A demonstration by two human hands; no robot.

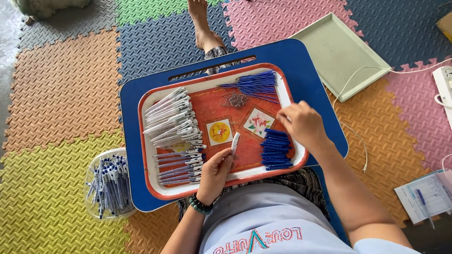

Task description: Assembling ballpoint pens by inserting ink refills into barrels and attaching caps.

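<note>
On the red rectangular plastic tray (149,141), my left hand (214,175) pinches a white plastic pen barrel (234,143) near centre. My right hand (303,124) fingers close on blue pen pieces (275,149) at its right rim. Best: lift one only.

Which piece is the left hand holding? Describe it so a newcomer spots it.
Start at the red tray on the blue lap desk. Near its front edge the left hand pinches one white pen barrel, upright over the tray's middle. Unlike the white barrels stacked at the tray's left, it stands alone, off the tray.
</note>
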